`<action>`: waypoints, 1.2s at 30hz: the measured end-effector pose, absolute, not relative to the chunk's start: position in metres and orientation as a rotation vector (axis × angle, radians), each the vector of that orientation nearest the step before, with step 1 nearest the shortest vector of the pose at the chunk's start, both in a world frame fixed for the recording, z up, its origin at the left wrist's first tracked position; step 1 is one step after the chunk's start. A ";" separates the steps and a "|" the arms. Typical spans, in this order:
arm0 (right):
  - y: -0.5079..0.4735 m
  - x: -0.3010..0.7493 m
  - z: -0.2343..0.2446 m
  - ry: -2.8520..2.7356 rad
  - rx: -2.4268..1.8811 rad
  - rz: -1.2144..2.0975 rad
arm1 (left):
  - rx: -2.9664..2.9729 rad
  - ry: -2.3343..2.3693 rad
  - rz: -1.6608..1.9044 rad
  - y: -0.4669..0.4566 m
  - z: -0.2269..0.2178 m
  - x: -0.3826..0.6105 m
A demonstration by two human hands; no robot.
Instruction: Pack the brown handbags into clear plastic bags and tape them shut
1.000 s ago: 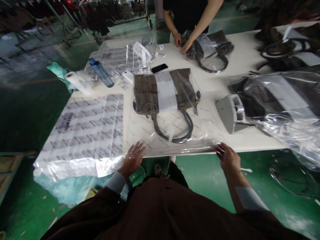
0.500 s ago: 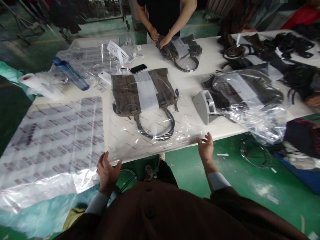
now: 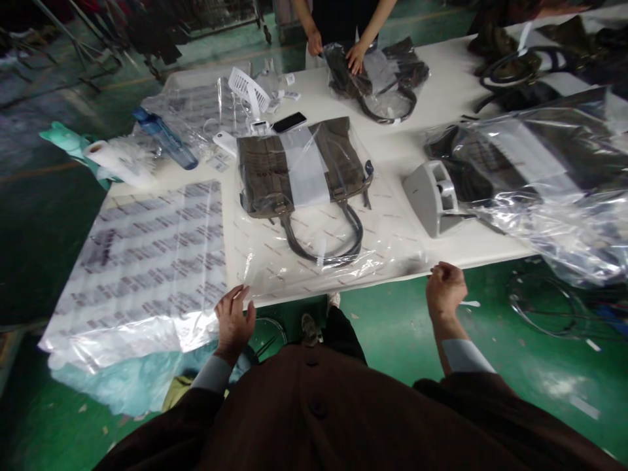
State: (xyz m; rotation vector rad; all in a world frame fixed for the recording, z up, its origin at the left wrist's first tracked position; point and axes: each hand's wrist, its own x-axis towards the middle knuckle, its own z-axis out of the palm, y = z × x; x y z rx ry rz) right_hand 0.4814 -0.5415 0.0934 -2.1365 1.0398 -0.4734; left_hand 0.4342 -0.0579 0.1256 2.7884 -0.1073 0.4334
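A dark brown handbag (image 3: 265, 180) with a white paper band (image 3: 307, 176) lies inside a clear plastic bag (image 3: 387, 252) on the table, its looped handles (image 3: 354, 245) toward me. My left hand (image 3: 234, 324) is at the table's front edge by the near left corner of the plastic bag. Its fingers are extended and the thumb stands apart. My right hand (image 3: 445, 291) is closed, fingers curled in, just off the near right corner of the plastic bag. What its fingertips hold, if anything, I cannot make out.
Printed plastic sheets (image 3: 157, 255) are stacked at left. Behind are a blue bottle (image 3: 167, 139), a white roll (image 3: 118, 163), a phone (image 3: 289, 122) and tags (image 3: 249, 89). A grey tape dispenser (image 3: 432, 199) and another bagged handbag (image 3: 520, 157) lie right. Opposite, a co-worker's hands (image 3: 357, 57) handle a bag.
The view has shifted, so the table appears further right. My right hand's fingers have curled closed and it sits slightly further out. My left hand has drawn nearer the plastic bag's corner.
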 end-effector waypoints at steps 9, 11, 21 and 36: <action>-0.430 0.441 0.095 0.823 -1.585 0.049 | 2.556 -0.867 -0.154 -0.196 0.139 0.484; -0.417 0.440 0.094 0.802 -1.546 0.091 | 2.564 -0.870 -0.190 -0.207 0.131 0.490; -0.370 0.454 0.106 0.919 -1.363 0.364 | 2.596 -0.905 -0.234 -0.210 0.116 0.497; -0.348 0.469 0.105 0.894 -1.371 0.309 | 2.616 -0.951 -0.125 -0.209 0.109 0.499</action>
